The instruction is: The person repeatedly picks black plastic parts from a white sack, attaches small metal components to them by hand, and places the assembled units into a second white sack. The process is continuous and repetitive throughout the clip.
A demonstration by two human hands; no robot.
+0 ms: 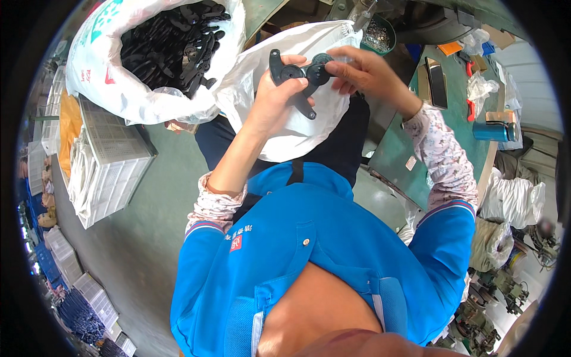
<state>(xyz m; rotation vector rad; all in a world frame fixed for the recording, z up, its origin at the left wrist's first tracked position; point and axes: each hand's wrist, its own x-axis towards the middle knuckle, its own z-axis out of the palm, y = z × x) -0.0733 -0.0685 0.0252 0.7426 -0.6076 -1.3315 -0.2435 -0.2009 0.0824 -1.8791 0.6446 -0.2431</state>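
In front of me, over the lap, my left hand grips a black three-armed plastic part, its thumb pressed across the middle. One arm of the part points up and another slants down to the right, each with a small hole at its tip. My right hand pinches the edge of a round black disc piece, which meets the right side of the black part. Whether the two are joined I cannot tell. Beneath both hands a white plastic bag lies across my thighs.
At the far left a large white sack stands full of similar black parts. Below it is a white plastic crate. A green container of small metal pieces sits at the back. On the right-hand green table are a phone and a blue flask.
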